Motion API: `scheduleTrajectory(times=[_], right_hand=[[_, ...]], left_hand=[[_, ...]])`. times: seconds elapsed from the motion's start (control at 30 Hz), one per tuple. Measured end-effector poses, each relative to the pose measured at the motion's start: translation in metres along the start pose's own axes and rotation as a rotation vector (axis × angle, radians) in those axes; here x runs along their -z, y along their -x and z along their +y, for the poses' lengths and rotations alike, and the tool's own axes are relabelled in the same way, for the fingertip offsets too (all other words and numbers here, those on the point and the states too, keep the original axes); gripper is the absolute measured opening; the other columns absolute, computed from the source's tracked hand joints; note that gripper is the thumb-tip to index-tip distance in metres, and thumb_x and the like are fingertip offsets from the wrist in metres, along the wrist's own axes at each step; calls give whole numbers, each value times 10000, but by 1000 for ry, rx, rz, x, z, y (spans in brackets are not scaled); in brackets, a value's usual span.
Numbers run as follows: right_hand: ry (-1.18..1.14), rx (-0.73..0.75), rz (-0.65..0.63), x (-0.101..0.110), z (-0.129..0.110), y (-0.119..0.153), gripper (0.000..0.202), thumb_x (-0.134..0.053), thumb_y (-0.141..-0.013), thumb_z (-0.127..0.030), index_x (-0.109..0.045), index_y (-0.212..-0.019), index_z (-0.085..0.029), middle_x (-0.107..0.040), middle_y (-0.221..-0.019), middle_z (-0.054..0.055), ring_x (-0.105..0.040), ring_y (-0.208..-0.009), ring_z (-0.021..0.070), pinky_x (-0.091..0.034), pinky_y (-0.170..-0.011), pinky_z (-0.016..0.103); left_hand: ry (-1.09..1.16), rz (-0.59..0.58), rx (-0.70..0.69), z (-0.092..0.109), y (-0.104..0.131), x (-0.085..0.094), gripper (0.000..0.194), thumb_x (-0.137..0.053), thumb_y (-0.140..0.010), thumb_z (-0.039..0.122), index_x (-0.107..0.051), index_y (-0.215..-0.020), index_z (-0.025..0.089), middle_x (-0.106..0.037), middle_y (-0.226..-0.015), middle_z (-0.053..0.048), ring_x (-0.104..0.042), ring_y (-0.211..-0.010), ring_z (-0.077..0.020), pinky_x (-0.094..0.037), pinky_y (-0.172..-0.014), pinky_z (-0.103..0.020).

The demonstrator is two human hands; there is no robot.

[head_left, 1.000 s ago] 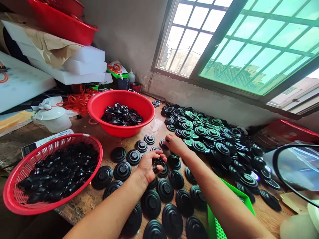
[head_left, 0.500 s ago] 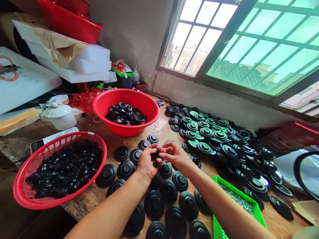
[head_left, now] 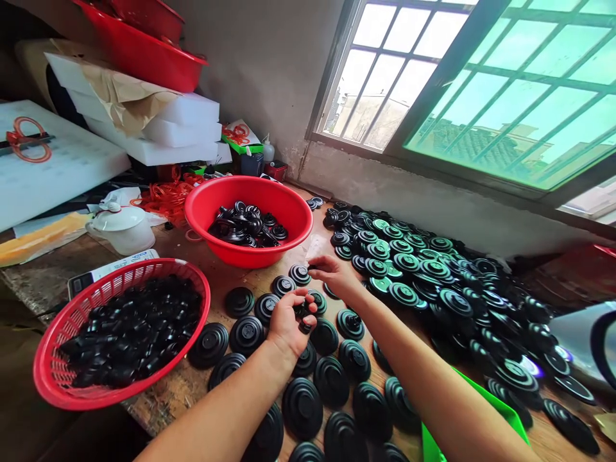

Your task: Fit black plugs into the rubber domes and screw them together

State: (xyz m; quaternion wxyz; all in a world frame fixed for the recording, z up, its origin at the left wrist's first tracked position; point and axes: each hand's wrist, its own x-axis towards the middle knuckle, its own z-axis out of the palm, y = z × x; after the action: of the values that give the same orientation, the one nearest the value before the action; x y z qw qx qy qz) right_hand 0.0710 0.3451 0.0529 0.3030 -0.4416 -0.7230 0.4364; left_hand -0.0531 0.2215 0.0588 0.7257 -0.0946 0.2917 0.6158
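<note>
Small black parts (head_left: 304, 310) lie in my left hand (head_left: 287, 324), whose fingers curl round them above the rows of discs. Farther forward, my right hand (head_left: 335, 274) pinches a small dark piece at its fingertips, over a black ridged disc (head_left: 299, 274). The two hands are apart. More black discs (head_left: 303, 408) are spread on the wooden table below and around my forearms, several with round raised centres.
A red basin (head_left: 248, 256) holds black parts; a red basket (head_left: 205, 301) at the left holds many small ones. Black discs are heaped (head_left: 409, 263) at the right. A green tray (head_left: 495, 401) sits under my right forearm, and a white lidded pot (head_left: 124, 230) stands back left.
My right hand has moved away from my left hand, forward to a disc, with a small piece in its fingertips. My left hand still holds its parts. The view has shifted slightly.
</note>
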Motion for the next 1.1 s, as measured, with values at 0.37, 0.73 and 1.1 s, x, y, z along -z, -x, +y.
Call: scheduleTrajectory(times=[0.37, 0.73, 1.1], right_hand=[[604, 173, -47, -18, 8, -21, 159, -656, -873, -149, -716, -1018, -179, -728, -1015, 90, -672, -948, 204, -509, -877, 344], [847, 131, -24, -8, 0, -17, 75, -666, -889, -226, -712, -885, -167, -737, -918, 136, -686, -896, 255, -480, -799, 335], [521, 334, -355, 23, -53, 61, 255, -686, -908, -412, -739, -1058, -212, -714, -902, 44, -661, -833, 176, -527, -755, 289]], left_hand=[[-44, -6, 109, -3, 4, -4, 208, -487, -709, 43, -558, -887, 123, -582, -655, -46, -505, -464, -96, -246, -361, -129], [-129, 4, 137, -7, 0, -2, 81, -446, -939, 156, -517, -903, 137, -647, -668, -69, -493, -387, -76, -240, -345, -131], [-290, -19, -38, -16, 3, -4, 337, -487, -1004, 444, -555, -853, 150, -559, -560, 9, -479, -336, -89, -233, -322, -155]])
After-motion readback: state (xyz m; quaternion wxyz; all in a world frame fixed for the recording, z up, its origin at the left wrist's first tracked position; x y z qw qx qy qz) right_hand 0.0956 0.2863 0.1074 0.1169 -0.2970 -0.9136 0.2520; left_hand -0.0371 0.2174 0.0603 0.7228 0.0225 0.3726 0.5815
